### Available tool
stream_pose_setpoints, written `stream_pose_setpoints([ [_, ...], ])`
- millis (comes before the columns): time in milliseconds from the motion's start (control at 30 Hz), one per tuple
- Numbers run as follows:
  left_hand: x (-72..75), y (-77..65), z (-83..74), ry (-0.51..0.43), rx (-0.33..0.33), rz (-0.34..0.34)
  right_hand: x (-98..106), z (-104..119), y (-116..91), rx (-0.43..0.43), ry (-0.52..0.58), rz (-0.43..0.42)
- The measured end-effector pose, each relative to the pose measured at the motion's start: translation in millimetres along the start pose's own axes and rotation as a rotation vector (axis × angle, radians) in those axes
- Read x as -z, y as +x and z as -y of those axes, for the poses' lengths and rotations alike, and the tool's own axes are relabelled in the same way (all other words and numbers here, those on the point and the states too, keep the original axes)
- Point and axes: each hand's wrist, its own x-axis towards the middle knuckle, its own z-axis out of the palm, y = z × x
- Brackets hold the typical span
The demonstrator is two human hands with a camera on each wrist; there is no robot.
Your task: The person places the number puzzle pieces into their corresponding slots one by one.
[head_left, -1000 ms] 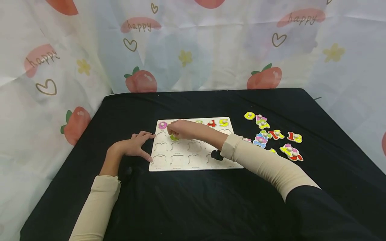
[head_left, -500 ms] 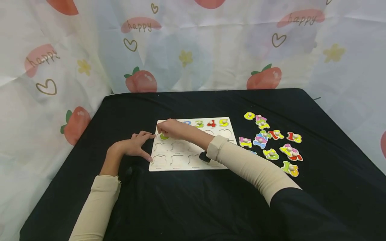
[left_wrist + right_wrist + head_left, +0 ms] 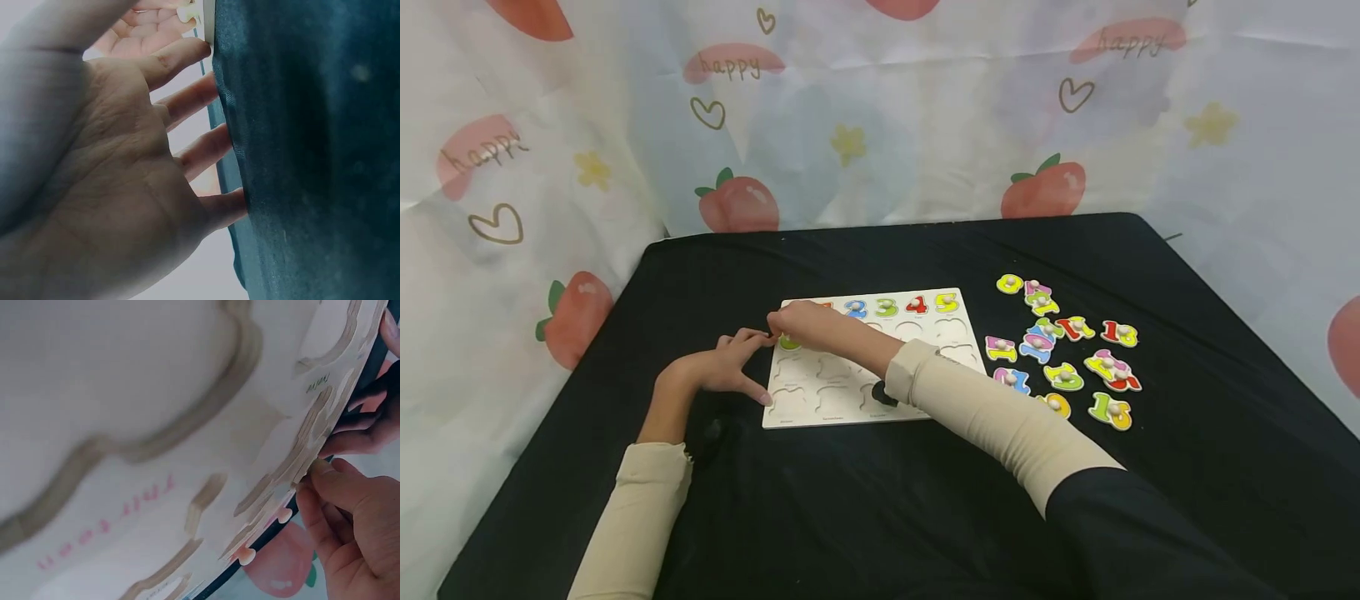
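A white curtain printed with peaches, hearts and the word "happy" (image 3: 925, 150) stands behind a table draped in black cloth (image 3: 865, 508). On it a white number board (image 3: 852, 382) lies flat, its long side running left to right before the person. The left hand (image 3: 722, 367) is spread at the board's left end, index fingertip and thumb touching that edge. The right hand (image 3: 808, 323) reaches across from the right, thumb and fingers pinched together at a green piece (image 3: 787, 343) by the left end of the second row. That piece lies directly under the right fingertips and just beside the left index finger, so both hands are close to it; the right one has it. Loose number pieces (image 3: 1063, 377) lie beyond the board's right end, well apart from both hands.

The right hand covers most of the green piece, so its knob, which way it is turned and whether it sits flush cannot be told. The right sleeve (image 3: 992, 408) hides the board's near right corner.
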Motion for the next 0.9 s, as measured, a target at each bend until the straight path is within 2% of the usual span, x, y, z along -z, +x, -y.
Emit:
stream_pose_setpoints([
  [167,-0.4,-1.6,3.2,-0.003,-0.009,-0.003,-1.8,1.7,1.2,-0.010,0.030,-0.003],
  [500,4.0,-1.1,-1.1,-0.014,-0.013,-0.001,-3.7,-3.5,-0.9,-0.007,0.029,-0.018],
  [567,5.2,-1.4,-1.2,-0.014,-0.010,-0.001,-0.5,-4.6,-0.2,0.002,0.030,-0.002],
  [767,2.4,1.4,1.7,-0.011,-0.012,-0.002,10.7,-8.5,-7.1,-0.042,0.075,0.103],
  [900,0.4,1.4,3.4,-0.009,0.002,0.000,13.3,-22.0,-18.7,-0.077,0.071,0.078],
])
